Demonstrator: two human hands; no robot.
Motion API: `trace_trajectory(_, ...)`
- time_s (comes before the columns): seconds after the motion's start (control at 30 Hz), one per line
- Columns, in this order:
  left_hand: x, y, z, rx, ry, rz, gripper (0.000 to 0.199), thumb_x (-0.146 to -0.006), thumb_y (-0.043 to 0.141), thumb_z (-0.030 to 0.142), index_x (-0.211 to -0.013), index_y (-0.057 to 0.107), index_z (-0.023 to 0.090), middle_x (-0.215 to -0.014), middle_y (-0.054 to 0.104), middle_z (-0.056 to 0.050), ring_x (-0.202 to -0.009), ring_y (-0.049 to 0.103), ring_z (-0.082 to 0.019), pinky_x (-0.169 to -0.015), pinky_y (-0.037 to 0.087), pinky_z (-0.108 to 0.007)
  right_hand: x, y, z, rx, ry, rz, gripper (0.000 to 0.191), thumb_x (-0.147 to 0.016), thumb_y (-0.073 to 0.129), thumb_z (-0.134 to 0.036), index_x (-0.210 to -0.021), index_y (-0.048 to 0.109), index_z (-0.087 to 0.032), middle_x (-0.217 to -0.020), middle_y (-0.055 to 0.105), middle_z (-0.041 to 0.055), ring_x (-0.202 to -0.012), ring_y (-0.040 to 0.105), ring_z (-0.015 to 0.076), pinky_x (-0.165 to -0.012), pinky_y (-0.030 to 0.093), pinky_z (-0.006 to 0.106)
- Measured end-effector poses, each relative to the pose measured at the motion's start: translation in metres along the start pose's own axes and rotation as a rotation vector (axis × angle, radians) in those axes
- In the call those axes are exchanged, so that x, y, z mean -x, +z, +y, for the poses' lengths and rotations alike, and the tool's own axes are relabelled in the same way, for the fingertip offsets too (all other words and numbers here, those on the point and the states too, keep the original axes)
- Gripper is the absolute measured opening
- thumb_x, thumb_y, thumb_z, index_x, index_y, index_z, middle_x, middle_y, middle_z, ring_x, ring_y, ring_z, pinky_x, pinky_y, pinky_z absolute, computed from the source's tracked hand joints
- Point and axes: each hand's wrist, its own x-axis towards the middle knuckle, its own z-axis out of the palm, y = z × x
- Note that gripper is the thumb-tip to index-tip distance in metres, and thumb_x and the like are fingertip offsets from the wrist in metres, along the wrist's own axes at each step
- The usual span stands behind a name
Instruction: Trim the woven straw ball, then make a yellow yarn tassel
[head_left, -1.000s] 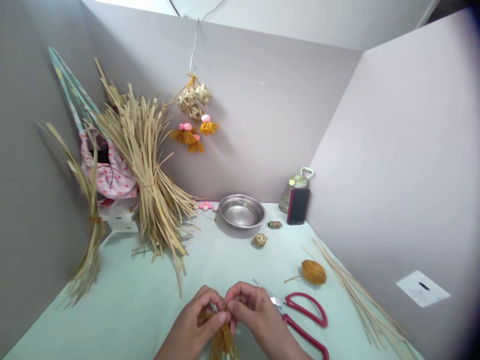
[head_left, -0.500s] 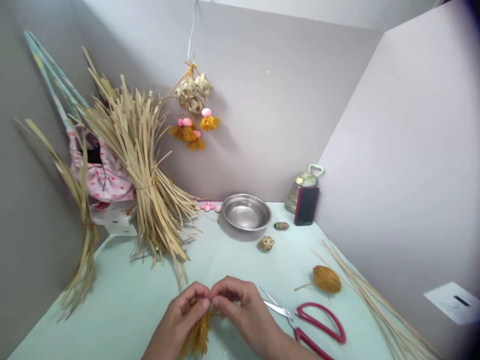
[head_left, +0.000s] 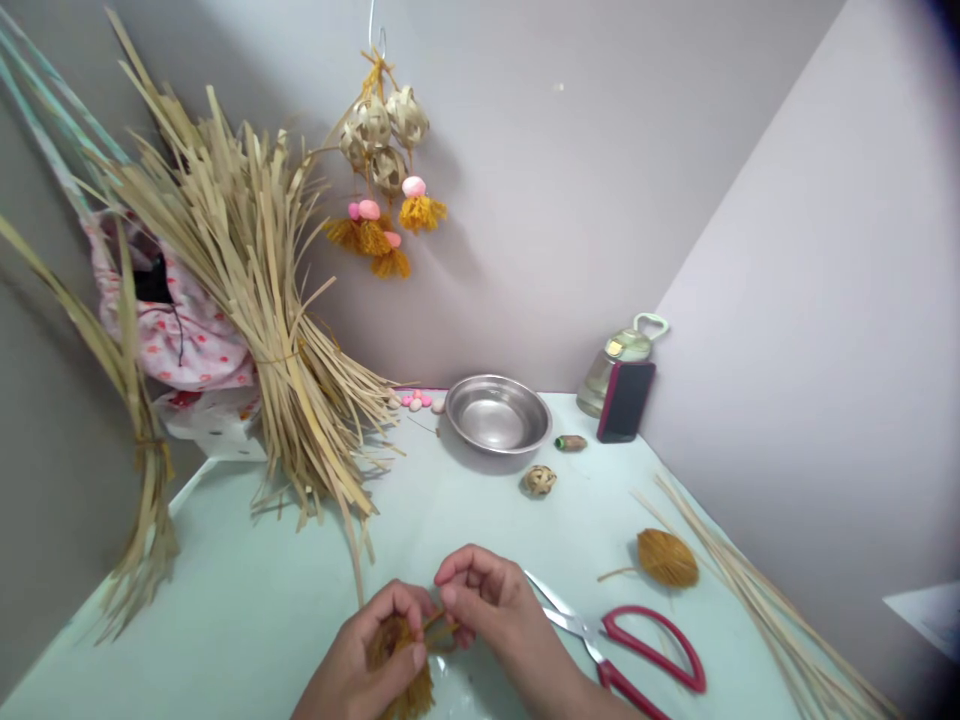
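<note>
At the near edge of the table, my left hand is closed around a mustard yarn tassel, whose loose strands hang below the fingers. My right hand is just right of it, thumb and forefinger pinched, with a strand of the same yarn running between the two hands. Scissors with red handles lie partly open beside my right wrist. A ball of mustard yarn rests farther right, its loose end pointing left.
A steel bowl, a small woven ball, a green-ended spool, a phone and a bottle stand farther back. Straw bundles fill the left; loose strips lie right. Woven ornaments hang above.
My hands have moved apart from fingertips touching, and a yarn strand now shows between them. The right hand has risen a little. The view has shifted slightly.
</note>
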Motion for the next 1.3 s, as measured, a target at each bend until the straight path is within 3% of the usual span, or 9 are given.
trace_trajectory(0.27,0.004,0.005,-0.002,0.036,-0.080,0.084,0.039,-0.080,0.066,0.057,-0.076,0.052,0.021,-0.068,0.046,0.002,-0.066,0.041,-0.016,-0.065,0.033,-0.028,0.001,0.000,-0.005,0.058,-0.003,0.078,0.042,-0.073,0.077,-0.053,-0.078,0.063,-0.014,-0.058,0.049,-0.0042,-0.049,0.041,0.0067,-0.050,0.031,0.021)
trace_trajectory(0.47,0.004,0.007,0.000,0.255,-0.045,0.137,0.033,-0.074,0.076,0.044,-0.072,0.053,0.020,-0.088,0.060,-0.003,-0.085,0.052,-0.020,-0.076,0.039,-0.028,0.003,-0.001,-0.002,0.032,0.032,0.004,0.042,-0.069,0.080,-0.051,-0.082,0.063,-0.014,-0.062,0.053,-0.0031,-0.051,0.040,0.0068,-0.051,0.031,0.022)
trace_trajectory(0.57,0.005,0.008,0.005,0.313,-0.080,0.159,0.032,-0.075,0.074,0.043,-0.070,0.052,0.020,-0.072,0.055,0.001,-0.069,0.048,-0.016,-0.066,0.038,-0.026,0.004,0.001,-0.003,0.056,0.018,-0.020,0.040,-0.068,0.082,-0.047,-0.082,0.064,-0.014,-0.058,0.049,-0.0052,-0.053,0.038,0.0074,-0.053,0.030,0.022)
trace_trajectory(0.7,0.006,0.009,0.007,0.268,-0.097,0.176,0.032,-0.081,0.067,0.045,-0.071,0.049,0.021,-0.059,0.045,0.005,-0.059,0.037,-0.013,-0.059,0.032,-0.024,0.002,0.002,-0.004,0.114,0.003,0.013,0.037,-0.070,0.081,-0.046,-0.081,0.065,-0.014,-0.056,0.046,-0.0060,-0.054,0.037,0.0079,-0.054,0.029,0.023)
trace_trajectory(0.9,0.005,0.007,0.000,0.130,-0.063,0.139,0.029,-0.085,0.063,0.046,-0.077,0.050,0.021,-0.064,0.047,0.004,-0.061,0.039,-0.014,-0.062,0.032,-0.026,0.002,-0.004,-0.007,0.226,-0.049,0.155,0.036,-0.081,0.067,-0.052,-0.086,0.062,-0.016,-0.069,0.050,-0.0022,-0.061,0.043,0.0113,-0.059,0.036,0.025)
trace_trajectory(1.03,0.006,0.008,-0.004,-0.035,-0.069,0.141,0.034,-0.087,0.060,0.051,-0.077,0.048,0.021,-0.063,0.045,0.004,-0.063,0.042,-0.015,-0.063,0.034,-0.027,0.011,-0.003,-0.008,0.462,-0.119,0.050,0.038,-0.092,0.053,-0.053,-0.108,0.058,-0.020,-0.083,0.054,0.0008,-0.076,0.050,0.0154,-0.071,0.040,0.027)
trace_trajectory(1.17,0.010,0.012,-0.005,-0.173,-0.042,0.093,0.041,-0.088,0.054,0.059,-0.076,0.049,0.020,-0.065,0.045,0.003,-0.064,0.044,-0.016,-0.064,0.037,-0.028,0.015,0.002,-0.004,0.605,-0.085,-0.152,0.041,-0.090,0.054,-0.055,-0.076,0.060,-0.017,-0.073,0.054,0.0001,-0.068,0.048,0.0136,-0.063,0.036,0.025)
trace_trajectory(1.3,0.011,0.011,-0.004,-0.173,-0.001,0.047,0.035,-0.088,0.058,0.053,-0.085,0.055,0.019,-0.077,0.053,-0.002,-0.075,0.051,-0.018,-0.072,0.040,-0.029,0.010,0.002,0.004,0.437,0.032,-0.150,0.051,-0.089,0.053,-0.058,-0.061,0.052,-0.015,-0.059,0.044,-0.0028,-0.057,0.038,0.0101,-0.055,0.029,0.023)
